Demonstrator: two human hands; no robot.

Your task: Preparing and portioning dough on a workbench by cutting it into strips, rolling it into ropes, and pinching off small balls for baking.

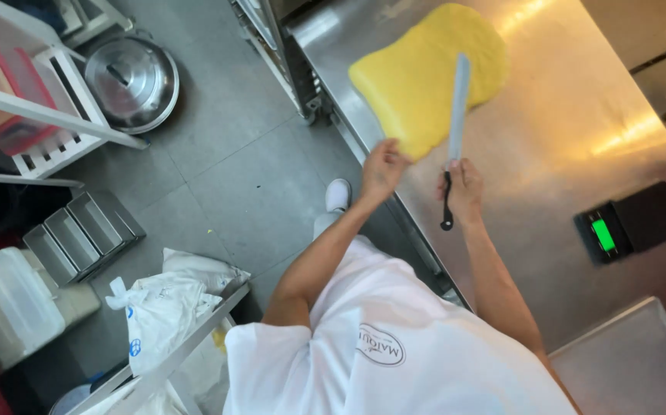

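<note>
A big slab of yellow dough (417, 69) lies on the steel table (563, 115), near its left edge. My left hand (383, 167) rests on the dough's near corner, fingers curled over its edge. My right hand (463, 188) grips the black handle of a long knife (458, 107). The pale blade lies flat across the dough, pointing away from me. My white-sleeved torso fills the lower middle of the view.
A black scale with a lit green display (629, 223) sits on the table to the right, with a metal tray (632, 369) nearer me. On the grey floor to the left are a lidded steel pot (129, 81), a white rack (33, 107), loaf tins (83, 230) and white bags (164, 307).
</note>
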